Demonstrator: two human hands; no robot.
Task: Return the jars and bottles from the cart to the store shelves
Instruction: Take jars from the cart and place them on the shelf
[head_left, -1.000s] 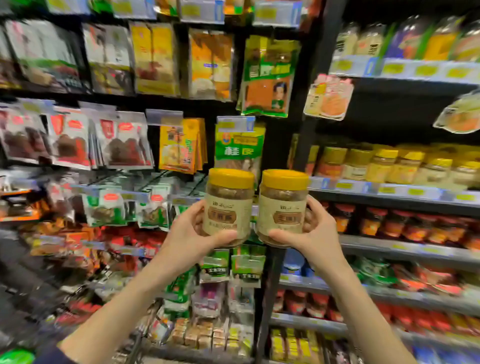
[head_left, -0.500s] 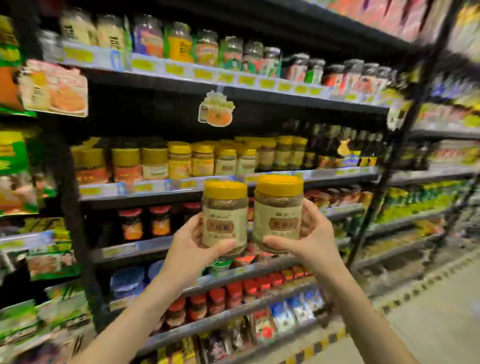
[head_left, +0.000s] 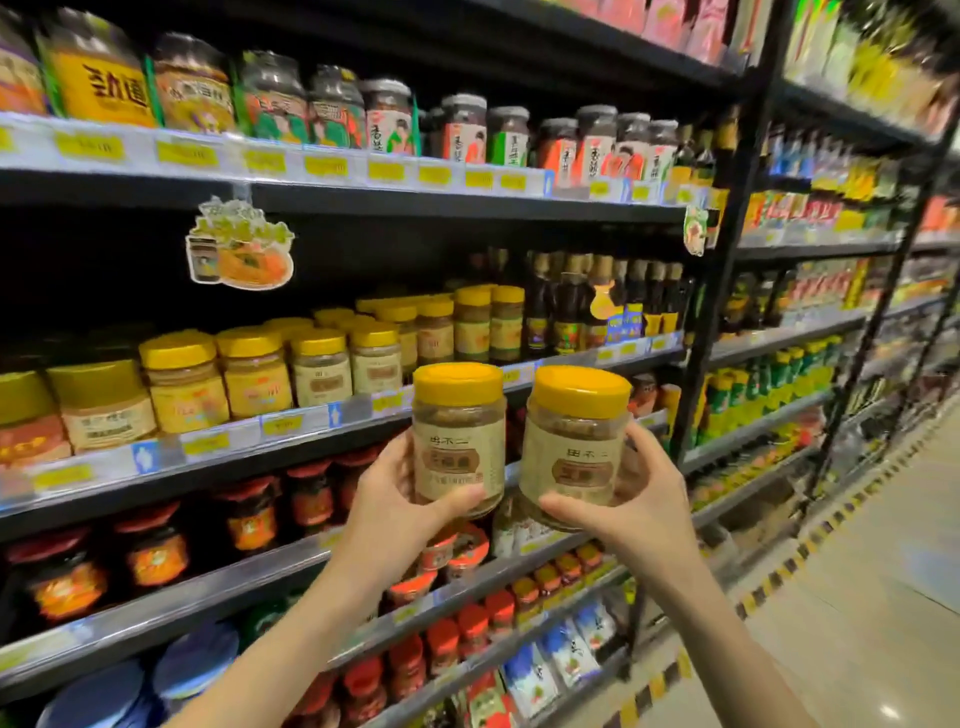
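Note:
I hold two matching jars with yellow lids and beige labels, side by side in front of the shelves. My left hand (head_left: 397, 499) grips the left jar (head_left: 458, 431) from below and behind. My right hand (head_left: 631, 501) grips the right jar (head_left: 574, 441), which tilts slightly right. Behind them, the middle shelf (head_left: 322, 415) carries a row of similar yellow-lidded jars (head_left: 319, 366). The cart is out of view.
The top shelf (head_left: 332, 171) holds jars with colourful labels. Dark bottles (head_left: 571, 306) stand right of the yellow-lidded jars. Red-lidded jars (head_left: 249, 519) fill the shelves below. A black upright post (head_left: 727, 249) divides the shelving bays. The aisle floor (head_left: 857, 597) runs along the right.
The view has swung right from hanging packets to the jar shelves and moved closer. Both jars stay in my hands; the right jar now tilts a little.

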